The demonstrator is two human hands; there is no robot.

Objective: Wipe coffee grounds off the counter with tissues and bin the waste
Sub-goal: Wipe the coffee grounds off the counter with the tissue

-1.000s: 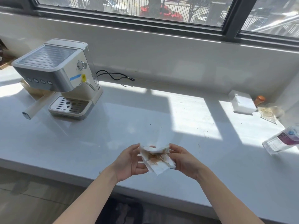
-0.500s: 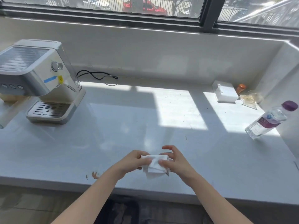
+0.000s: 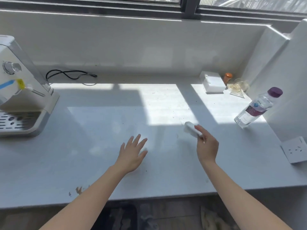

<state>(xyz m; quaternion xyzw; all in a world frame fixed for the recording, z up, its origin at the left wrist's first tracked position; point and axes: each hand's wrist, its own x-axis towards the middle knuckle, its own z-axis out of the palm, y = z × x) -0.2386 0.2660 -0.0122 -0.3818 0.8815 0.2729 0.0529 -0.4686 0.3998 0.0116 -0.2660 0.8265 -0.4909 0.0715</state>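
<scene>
My right hand (image 3: 206, 145) pinches a folded white tissue (image 3: 191, 129) just above the pale counter (image 3: 99, 146), right of centre. My left hand (image 3: 132, 153) hovers flat over the counter's middle with fingers spread and nothing in it. A few dark coffee specks (image 3: 189, 109) lie scattered in the sunlit patch beyond the tissue. A brown smear (image 3: 78, 190) marks the counter near its front edge, beside my left forearm. A dark bin (image 3: 119, 218) shows below the counter edge, between my arms.
A coffee machine (image 3: 21, 97) stands at the left with a black cable (image 3: 69, 75) behind it. A white tissue box (image 3: 212, 83), an orange-topped item (image 3: 227, 77) and glassware (image 3: 238, 86) sit at the back right. A purple-capped water bottle (image 3: 257, 107) leans by the right wall.
My hands have separated: the right one carried the folded tissue forward and right, the left let go and opened over the counter. The camera has turned right.
</scene>
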